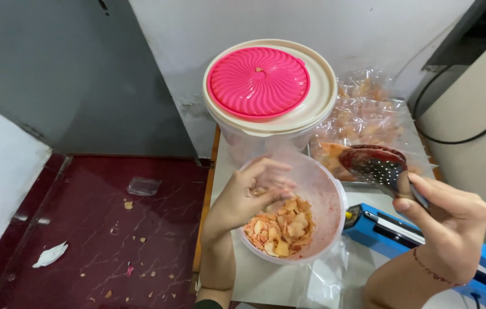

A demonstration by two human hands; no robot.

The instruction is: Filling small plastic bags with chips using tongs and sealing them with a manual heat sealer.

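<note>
While the head view is looking down on a small white table point(266, 280), both hands are working over it. Nearest, at the right, the right hand point(451, 229) is gripping the handle of a perforated ladle point(377, 163); the fingers are closing round the handle and the thumb is pressing along it. A thin bracelet point(434, 272) is circling that wrist. Just beneath the hand, a blue sealer point(403, 232) is lying along the table's right edge, with clear bags point(326, 280) lying flat beside it at the near edge.

At centre, the left hand point(251, 197) is reaching into a translucent bowl point(331, 200). The fingers are curling loosely over orange chips point(280, 229), which are lying heaped in the near side of the bowl. Whether the hand is pinching any chips cannot be told, as the fingers are blurred.

Farther back, the ladle's head is hovering above the bowl's far right rim and over a metal tray point(357, 182). Filled bags point(369, 114) of the same chips are piling on and behind that tray. A tub point(237, 143) with a cream lid point(323, 97) and a pink ribbed cap point(259, 81) is standing just behind the bowl, against the wall.

At the left, a dark red floor point(94, 229) is showing scattered crumbs point(140, 274), a white scrap point(50, 254) and a plastic scrap point(143, 186).
</note>
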